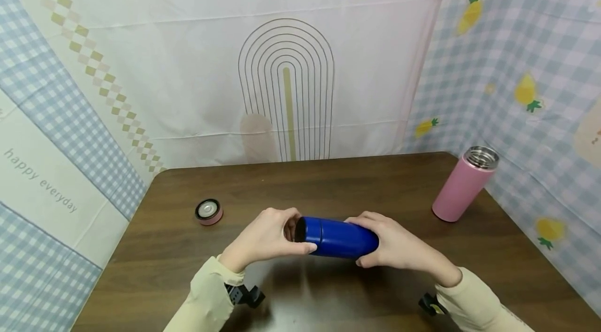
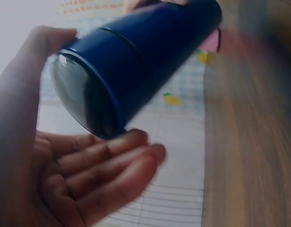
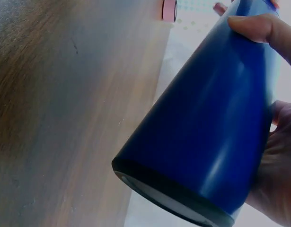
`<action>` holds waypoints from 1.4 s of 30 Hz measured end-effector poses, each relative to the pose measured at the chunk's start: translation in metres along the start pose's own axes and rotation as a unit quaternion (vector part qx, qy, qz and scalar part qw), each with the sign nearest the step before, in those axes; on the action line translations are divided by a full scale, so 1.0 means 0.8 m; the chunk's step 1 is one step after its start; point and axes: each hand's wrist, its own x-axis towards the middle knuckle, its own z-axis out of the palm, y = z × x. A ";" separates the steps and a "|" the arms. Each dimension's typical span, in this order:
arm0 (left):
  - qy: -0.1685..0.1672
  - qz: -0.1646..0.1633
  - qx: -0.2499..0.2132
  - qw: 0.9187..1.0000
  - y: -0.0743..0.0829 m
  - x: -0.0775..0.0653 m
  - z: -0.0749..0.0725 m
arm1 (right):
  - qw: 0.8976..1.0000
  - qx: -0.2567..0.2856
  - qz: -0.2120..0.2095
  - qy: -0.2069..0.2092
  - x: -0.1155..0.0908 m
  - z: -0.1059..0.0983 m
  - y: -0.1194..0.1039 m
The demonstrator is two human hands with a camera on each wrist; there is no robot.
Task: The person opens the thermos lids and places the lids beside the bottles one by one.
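Observation:
A blue thermos (image 1: 347, 238) is held on its side above the table, its lid end toward the left. My left hand (image 1: 263, 235) has its thumb and fingertips at the rim of the blue lid (image 2: 105, 59), on opposite sides. In the left wrist view the lid's dark, glossy top faces the palm, with a gap between. The right hand (image 1: 399, 243) grips the body near its base, thumb (image 3: 256, 28) along one side. A seam line separates lid from body; the lid is on.
Upright at the table's right side stands a pink thermos (image 1: 462, 188), its steel mouth uncovered. A pink lid (image 1: 208, 212) lies at the left with its inner side up. Printed cloth (image 1: 202, 76) hangs behind the brown table (image 1: 173, 248).

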 end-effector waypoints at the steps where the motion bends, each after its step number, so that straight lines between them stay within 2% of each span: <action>1: -0.003 -0.009 0.002 1.000 0.001 0.000 0.000 | 1.000 -0.001 0.000 0.000 0.000 0.000 -0.001; 3: -0.009 -0.022 0.006 1.000 0.004 -0.001 -0.001 | 1.000 -0.002 0.001 -0.002 0.000 -0.001 -0.001; 6: -0.013 -0.025 -0.021 0.999 0.007 -0.005 -0.003 | 1.000 -0.001 0.001 0.000 -0.001 -0.003 -0.001; 8: -0.019 -0.014 -0.044 0.999 0.009 -0.008 -0.005 | 1.000 -0.006 -0.001 0.001 -0.002 -0.006 0.000; 11: -0.028 0.019 -0.065 0.997 0.011 -0.015 -0.004 | 1.000 -0.006 -0.005 -0.006 -0.002 -0.011 0.003; 15: -0.018 0.077 -0.040 0.996 0.013 -0.020 0.001 | 0.999 0.022 -0.007 -0.034 -0.005 -0.015 0.006; 19: 0.014 0.135 -0.006 0.991 0.011 -0.019 0.005 | 0.997 0.047 -0.007 -0.054 -0.009 -0.017 0.007; 23: 0.047 0.169 0.055 0.983 0.009 -0.018 0.004 | 0.997 0.049 -0.017 -0.055 -0.010 -0.017 0.006; 27: 0.063 0.180 0.103 0.976 0.009 -0.018 0.003 | 0.997 0.051 -0.026 -0.052 -0.010 -0.015 0.006; 36: 0.070 0.192 0.133 0.970 0.009 -0.018 0.002 | 0.997 0.048 -0.034 -0.049 -0.009 -0.010 0.010; 42: 0.078 0.178 0.141 0.971 0.006 -0.019 0.006 | 0.998 0.042 -0.030 -0.043 -0.010 -0.007 0.010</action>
